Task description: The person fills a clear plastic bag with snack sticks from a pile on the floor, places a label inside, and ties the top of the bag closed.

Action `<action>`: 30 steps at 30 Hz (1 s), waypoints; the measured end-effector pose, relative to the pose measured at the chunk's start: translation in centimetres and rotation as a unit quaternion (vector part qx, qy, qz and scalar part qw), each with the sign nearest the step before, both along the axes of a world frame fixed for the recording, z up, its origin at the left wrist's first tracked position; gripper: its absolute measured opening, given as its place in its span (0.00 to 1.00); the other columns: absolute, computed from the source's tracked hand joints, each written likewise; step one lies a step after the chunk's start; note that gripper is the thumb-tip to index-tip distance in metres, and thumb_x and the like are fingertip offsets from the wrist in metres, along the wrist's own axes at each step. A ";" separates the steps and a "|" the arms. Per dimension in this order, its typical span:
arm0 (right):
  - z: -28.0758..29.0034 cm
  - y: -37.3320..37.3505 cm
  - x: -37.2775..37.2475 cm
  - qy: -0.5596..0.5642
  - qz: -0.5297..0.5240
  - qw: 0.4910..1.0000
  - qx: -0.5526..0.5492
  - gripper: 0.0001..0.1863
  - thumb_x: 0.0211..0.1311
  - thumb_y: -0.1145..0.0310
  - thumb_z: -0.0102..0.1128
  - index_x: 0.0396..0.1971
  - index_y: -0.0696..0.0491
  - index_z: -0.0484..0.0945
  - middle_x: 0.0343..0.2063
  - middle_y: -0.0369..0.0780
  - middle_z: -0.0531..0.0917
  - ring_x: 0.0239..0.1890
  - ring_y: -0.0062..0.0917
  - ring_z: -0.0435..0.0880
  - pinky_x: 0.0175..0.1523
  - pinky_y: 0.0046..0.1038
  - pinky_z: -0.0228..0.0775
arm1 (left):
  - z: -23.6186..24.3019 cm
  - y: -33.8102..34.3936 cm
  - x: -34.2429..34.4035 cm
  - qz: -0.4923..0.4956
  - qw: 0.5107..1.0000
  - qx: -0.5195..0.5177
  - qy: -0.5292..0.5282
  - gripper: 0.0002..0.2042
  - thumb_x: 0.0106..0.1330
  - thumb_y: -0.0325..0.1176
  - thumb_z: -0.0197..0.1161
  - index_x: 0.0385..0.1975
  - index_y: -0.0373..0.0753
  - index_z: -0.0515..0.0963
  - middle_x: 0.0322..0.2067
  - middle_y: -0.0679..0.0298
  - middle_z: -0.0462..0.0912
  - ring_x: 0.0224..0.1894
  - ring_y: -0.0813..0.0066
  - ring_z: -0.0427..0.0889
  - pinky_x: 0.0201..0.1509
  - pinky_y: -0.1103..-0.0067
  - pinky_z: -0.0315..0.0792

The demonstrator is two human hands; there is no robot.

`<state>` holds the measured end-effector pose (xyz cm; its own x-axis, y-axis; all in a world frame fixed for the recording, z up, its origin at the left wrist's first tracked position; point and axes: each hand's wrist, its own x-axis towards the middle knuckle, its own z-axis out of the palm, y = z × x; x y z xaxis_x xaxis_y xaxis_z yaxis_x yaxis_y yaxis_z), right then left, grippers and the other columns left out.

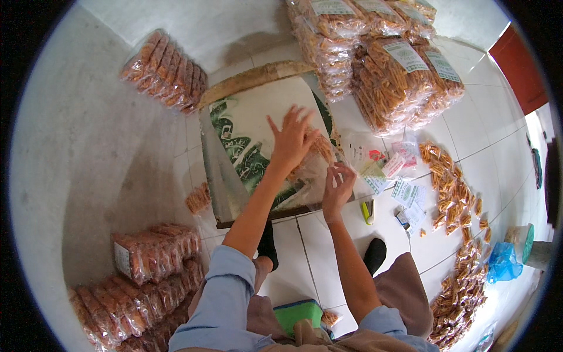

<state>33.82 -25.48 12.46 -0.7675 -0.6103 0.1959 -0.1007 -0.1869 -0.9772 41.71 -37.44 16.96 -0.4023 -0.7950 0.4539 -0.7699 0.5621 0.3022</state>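
Bagging looks underway: the left hand (pixel 291 139), fingers spread loose, presses a clear snack bag (pixel 308 170) at the board's (pixel 246 117) right edge while the right hand (pixel 338 183) pinches its mouth, which likely needs closing.

The person wears a light blue shirt with both sleeves (pixel 226 281) rolled to the elbows, brownish-mauve trousers (pixel 404 293), black socks (pixel 375 253), and bare, ringless left hand (pixel 291 141) and right hand (pixel 337 188).
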 end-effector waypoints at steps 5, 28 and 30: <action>-0.8 -0.1 -0.8 0.238 0.042 0.963 0.123 0.09 0.56 0.81 0.49 0.38 0.57 0.72 0.42 0.45 0.74 0.47 0.34 0.74 0.49 0.30 0.69 | -1.2 -1.3 1.8 -0.004 0.983 0.163 0.081 0.32 0.55 0.57 0.56 0.57 0.47 0.61 0.56 0.60 0.64 0.57 0.61 0.64 0.56 0.47 0.51; -2.7 0.0 -0.3 0.147 0.050 0.985 0.078 0.17 0.57 0.83 0.43 0.47 0.60 0.67 0.45 0.49 0.71 0.49 0.41 0.70 0.55 0.33 0.62 | -0.6 0.4 -1.1 -0.126 0.987 0.095 0.004 0.07 0.54 0.48 0.61 0.27 0.57 0.81 0.41 0.81 0.78 0.58 0.72 0.59 0.62 0.45 0.34; -1.6 0.2 0.0 0.140 0.030 0.984 0.111 0.18 0.56 0.83 0.42 0.49 0.60 0.67 0.46 0.49 0.71 0.50 0.41 0.70 0.56 0.34 0.61 | -0.6 0.4 -0.7 -0.112 0.989 0.094 -0.008 0.08 0.54 0.49 0.60 0.25 0.57 0.82 0.40 0.82 0.78 0.58 0.73 0.59 0.61 0.44 0.34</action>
<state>33.80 -25.29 10.83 -0.6636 -0.7046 0.2512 -0.3664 0.0134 -0.9303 41.02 -37.06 16.31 -0.5835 -0.7555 0.2978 -0.6385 0.6534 0.4067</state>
